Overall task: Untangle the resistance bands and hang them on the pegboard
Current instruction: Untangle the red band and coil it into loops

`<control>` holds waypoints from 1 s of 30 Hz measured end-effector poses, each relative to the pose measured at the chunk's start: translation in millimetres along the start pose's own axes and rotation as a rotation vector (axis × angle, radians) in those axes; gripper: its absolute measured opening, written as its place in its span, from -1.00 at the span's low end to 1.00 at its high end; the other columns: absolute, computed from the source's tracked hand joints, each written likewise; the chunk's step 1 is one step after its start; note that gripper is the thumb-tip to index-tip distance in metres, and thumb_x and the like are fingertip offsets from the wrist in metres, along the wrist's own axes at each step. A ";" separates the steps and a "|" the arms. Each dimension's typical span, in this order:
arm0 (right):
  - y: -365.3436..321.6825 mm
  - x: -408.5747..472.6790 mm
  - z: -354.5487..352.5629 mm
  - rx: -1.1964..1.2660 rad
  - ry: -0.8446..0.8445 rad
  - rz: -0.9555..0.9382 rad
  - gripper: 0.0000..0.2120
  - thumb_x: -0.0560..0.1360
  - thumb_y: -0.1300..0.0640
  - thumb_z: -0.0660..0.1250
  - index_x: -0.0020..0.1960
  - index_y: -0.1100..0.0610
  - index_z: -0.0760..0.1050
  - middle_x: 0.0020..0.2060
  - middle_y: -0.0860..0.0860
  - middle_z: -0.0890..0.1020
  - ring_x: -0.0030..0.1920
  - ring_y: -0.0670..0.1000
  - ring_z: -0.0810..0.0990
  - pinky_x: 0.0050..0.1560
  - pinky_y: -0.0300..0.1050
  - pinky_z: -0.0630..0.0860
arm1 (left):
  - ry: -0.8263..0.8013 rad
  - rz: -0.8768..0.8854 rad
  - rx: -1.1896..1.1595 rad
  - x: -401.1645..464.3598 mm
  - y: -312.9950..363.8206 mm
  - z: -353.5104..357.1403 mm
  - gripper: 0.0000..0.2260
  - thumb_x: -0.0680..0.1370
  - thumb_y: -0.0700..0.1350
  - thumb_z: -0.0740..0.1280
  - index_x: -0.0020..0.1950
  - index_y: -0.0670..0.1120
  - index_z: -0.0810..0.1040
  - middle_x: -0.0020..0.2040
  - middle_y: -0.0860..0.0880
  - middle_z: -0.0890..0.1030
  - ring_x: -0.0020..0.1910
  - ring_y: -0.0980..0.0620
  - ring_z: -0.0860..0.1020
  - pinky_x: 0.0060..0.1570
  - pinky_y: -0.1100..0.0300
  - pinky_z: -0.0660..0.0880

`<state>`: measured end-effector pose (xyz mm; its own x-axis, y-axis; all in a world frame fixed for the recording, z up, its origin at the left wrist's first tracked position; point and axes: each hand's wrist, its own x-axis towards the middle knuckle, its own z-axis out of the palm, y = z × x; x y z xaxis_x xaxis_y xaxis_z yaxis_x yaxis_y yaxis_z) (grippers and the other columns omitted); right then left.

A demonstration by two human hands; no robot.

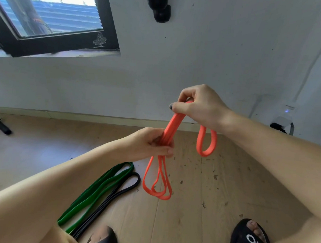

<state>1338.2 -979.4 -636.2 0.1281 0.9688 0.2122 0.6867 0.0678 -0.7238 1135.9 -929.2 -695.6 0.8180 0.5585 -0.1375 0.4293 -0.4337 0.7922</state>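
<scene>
Orange rubber band [169,125], limp and stretchy: my left hand [151,144] grips its bunched strands, right hand [198,104] pinches the top loop.

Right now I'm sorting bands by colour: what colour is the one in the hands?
Orange band, clearest in the head view.

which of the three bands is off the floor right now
The orange band, gripped by both hands; the green band and black band lie side by side on the floor.
</scene>
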 end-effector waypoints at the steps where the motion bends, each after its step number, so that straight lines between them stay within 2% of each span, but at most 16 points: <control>1: 1.4 0.3 -1.8 0.010 0.012 0.001 -0.76 0.46 -0.02 0.50 -0.30 0.06 0.58 -0.58 -0.20 0.48 -0.52 -0.23 0.43 -0.34 -0.22 0.30 | 0.003 0.001 -0.015 0.4 -1.9 1.5 -0.94 0.62 -0.17 0.39 0.08 -0.10 0.62 -0.04 -0.06 0.74 0.03 -0.05 0.71 0.19 -0.09 0.60; 4: 6.9 -0.5 -6.8 -0.014 0.020 0.003 -0.74 0.47 -0.03 0.50 -0.30 0.07 0.57 -0.51 -0.13 0.48 -0.52 -0.23 0.42 -0.34 -0.21 0.30 | -0.002 0.000 -0.072 -0.2 -1.9 0.2 -0.89 0.64 -0.25 0.35 0.15 -0.17 0.62 -0.01 -0.05 0.75 0.02 0.02 0.72 0.10 0.14 0.61; 5: 9.1 -0.4 -8.2 -0.020 0.023 0.008 -0.74 0.47 -0.03 0.50 -0.31 0.07 0.57 -0.50 -0.12 0.47 -0.53 -0.22 0.41 -0.35 -0.19 0.30 | -0.010 -0.004 -0.089 -0.4 -1.1 -1.3 -0.88 0.64 -0.25 0.36 0.16 -0.19 0.62 0.00 -0.07 0.75 0.03 0.01 0.72 0.10 0.16 0.62; 8: 13.9 0.6 -11.6 -0.013 0.035 0.020 -0.73 0.46 -0.05 0.50 -0.30 0.08 0.57 -0.48 -0.09 0.50 -0.55 -0.20 0.40 -0.36 -0.19 0.32 | -0.025 -0.027 -0.162 -1.1 0.3 -2.7 -0.84 0.63 -0.22 0.37 0.19 -0.22 0.63 0.04 -0.10 0.75 0.06 -0.06 0.73 0.15 0.04 0.64; 10: 15.6 1.7 -14.3 -0.009 0.045 0.023 -0.72 0.46 -0.06 0.50 -0.29 0.10 0.58 -0.48 -0.08 0.52 -0.55 -0.18 0.41 -0.36 -0.19 0.34 | -0.009 -0.028 -0.172 0.0 0.6 -1.8 -0.83 0.63 -0.23 0.37 0.20 -0.23 0.63 0.04 -0.11 0.75 0.06 -0.06 0.73 0.16 0.05 0.63; 13: 17.4 2.4 -17.1 0.007 0.061 0.016 -0.71 0.46 -0.05 0.51 -0.29 0.12 0.58 -0.49 -0.07 0.51 -0.55 -0.17 0.41 -0.35 -0.18 0.33 | 0.008 -0.006 -0.032 1.6 2.5 0.0 -0.84 0.59 -0.20 0.43 0.16 -0.18 0.65 0.00 -0.04 0.76 0.00 0.01 0.73 0.13 0.10 0.64; 15: 18.1 2.4 -17.6 0.027 0.065 0.012 -0.71 0.46 -0.04 0.51 -0.29 0.13 0.58 -0.49 -0.07 0.51 -0.56 -0.17 0.41 -0.35 -0.19 0.32 | 0.012 0.005 0.100 3.4 0.0 1.3 -0.84 0.56 -0.17 0.48 0.13 -0.12 0.64 -0.03 0.02 0.76 -0.03 0.06 0.73 0.14 0.06 0.64; 17: 19.1 3.3 -18.2 0.034 0.084 0.008 -0.71 0.46 -0.04 0.51 -0.29 0.12 0.59 -0.50 -0.09 0.52 -0.55 -0.16 0.42 -0.36 -0.20 0.34 | 0.003 -0.021 0.135 4.7 -3.5 1.9 -0.85 0.54 -0.16 0.48 0.11 -0.09 0.65 -0.03 0.05 0.76 -0.02 0.08 0.73 0.16 0.02 0.63; 20: 24.1 6.6 -23.5 0.049 0.134 0.005 -0.70 0.45 -0.05 0.52 -0.29 0.13 0.58 -0.47 -0.03 0.55 -0.47 -0.09 0.46 -0.36 -0.14 0.40 | -0.032 -0.047 0.069 4.5 -5.0 -0.6 -0.88 0.59 -0.21 0.42 0.12 -0.14 0.65 -0.01 0.03 0.76 0.00 0.08 0.73 0.17 0.10 0.62; 23: 36.6 9.4 -31.0 0.047 0.144 0.041 -0.69 0.46 -0.06 0.51 -0.28 0.14 0.58 -0.47 0.01 0.53 -0.54 -0.09 0.41 -0.41 -0.15 0.41 | 0.017 -0.028 -0.033 2.6 -1.3 -8.7 -0.88 0.64 -0.24 0.36 0.15 -0.19 0.63 0.00 -0.04 0.76 -0.02 -0.01 0.74 0.10 0.10 0.65; 25: 47.4 9.3 -32.5 0.025 0.071 0.096 -0.69 0.49 -0.07 0.48 -0.26 0.13 0.58 -0.44 0.02 0.54 -0.54 -0.09 0.44 -0.43 -0.12 0.47 | 0.033 -0.021 -0.061 1.8 1.3 -12.6 -0.88 0.65 -0.23 0.33 0.14 -0.17 0.63 0.00 -0.04 0.76 0.00 -0.03 0.74 0.14 0.00 0.64; 27: 58.9 8.3 -29.5 -0.052 -0.045 0.143 -0.68 0.52 -0.12 0.43 -0.25 0.10 0.60 -0.44 -0.01 0.55 -0.46 -0.03 0.51 -0.32 -0.04 0.53 | 0.012 -0.032 -0.082 -0.2 3.2 -12.5 -0.87 0.66 -0.22 0.32 0.16 -0.17 0.63 0.02 -0.05 0.76 0.05 -0.04 0.73 0.20 -0.05 0.62; 30: 68.7 5.2 -23.4 -0.213 -0.283 0.200 -0.61 0.60 -0.16 0.29 -0.19 0.12 0.62 -0.45 -0.03 0.60 -0.36 -0.01 0.56 -0.16 -0.05 0.47 | -0.007 -0.026 -0.100 -3.0 5.1 -11.3 -0.86 0.66 -0.22 0.33 0.16 -0.21 0.62 0.02 -0.07 0.76 0.06 -0.08 0.72 0.23 -0.05 0.60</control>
<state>1402.8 -975.4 -669.5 0.0931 0.9872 -0.1295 0.8049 -0.1511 -0.5739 1131.4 -925.1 -684.4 0.8102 0.5632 -0.1624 0.4099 -0.3464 0.8438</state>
